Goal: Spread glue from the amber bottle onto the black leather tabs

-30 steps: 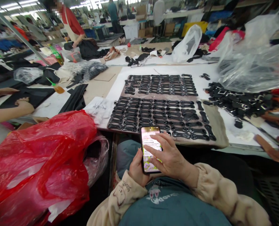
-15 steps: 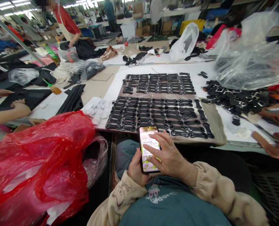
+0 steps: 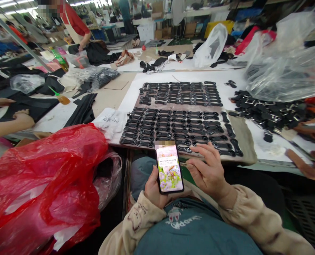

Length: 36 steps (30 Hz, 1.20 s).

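Observation:
A smartphone with a lit screen showing flowers and a message box rests upright in my left hand, whose thumb lies along its left edge. My right hand hovers just right of the phone, apart from it, with fingers spread and nothing plainly held. Beyond both hands, a board on the table carries rows of small black strap pieces with glossy, wet-looking surfaces. The phone's top end overlaps the nearest row in view.
To my left bulges a red plastic bag. A pile of black tabs with metal buckles lies at right, below clear plastic bags. A co-worker's hands rest on black material at far left. A glue bottle lies nearby.
My right hand has moved right, off the phone screen. The screen now shows one message box over the flowers instead of several. My left hand still holds the phone.

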{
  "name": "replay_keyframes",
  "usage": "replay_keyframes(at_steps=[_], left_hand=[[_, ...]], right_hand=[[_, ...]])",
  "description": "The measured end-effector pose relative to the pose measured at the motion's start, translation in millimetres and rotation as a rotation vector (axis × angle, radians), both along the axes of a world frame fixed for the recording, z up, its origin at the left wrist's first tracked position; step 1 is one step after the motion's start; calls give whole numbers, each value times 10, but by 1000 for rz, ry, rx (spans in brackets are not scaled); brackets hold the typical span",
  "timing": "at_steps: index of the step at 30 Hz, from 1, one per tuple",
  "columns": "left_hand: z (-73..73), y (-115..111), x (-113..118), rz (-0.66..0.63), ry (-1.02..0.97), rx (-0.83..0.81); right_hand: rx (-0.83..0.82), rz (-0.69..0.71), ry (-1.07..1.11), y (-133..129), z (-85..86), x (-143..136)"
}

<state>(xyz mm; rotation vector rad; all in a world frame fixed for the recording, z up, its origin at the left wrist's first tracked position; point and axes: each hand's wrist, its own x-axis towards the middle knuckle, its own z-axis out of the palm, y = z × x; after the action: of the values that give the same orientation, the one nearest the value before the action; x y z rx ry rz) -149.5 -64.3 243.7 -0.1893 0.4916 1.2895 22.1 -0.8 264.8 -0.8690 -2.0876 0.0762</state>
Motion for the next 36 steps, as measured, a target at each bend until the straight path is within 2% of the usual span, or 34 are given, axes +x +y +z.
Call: replay_keyframes(at_steps=[10,24,29,36], left_hand=[[-70,-13,0,14,10,72],[-69,-38,-11,-24,-9,23],[-102,-47,-7,-64,-36,59],[-68,-43,19,-58,6,28]], right_hand=[[-46,108,-19,-37,-29,-94],[-90,239,-110,-89,-57,-202],[-82,242,-96,-89,-68,-197],[-81,239,-94,-92,-52,-180]])
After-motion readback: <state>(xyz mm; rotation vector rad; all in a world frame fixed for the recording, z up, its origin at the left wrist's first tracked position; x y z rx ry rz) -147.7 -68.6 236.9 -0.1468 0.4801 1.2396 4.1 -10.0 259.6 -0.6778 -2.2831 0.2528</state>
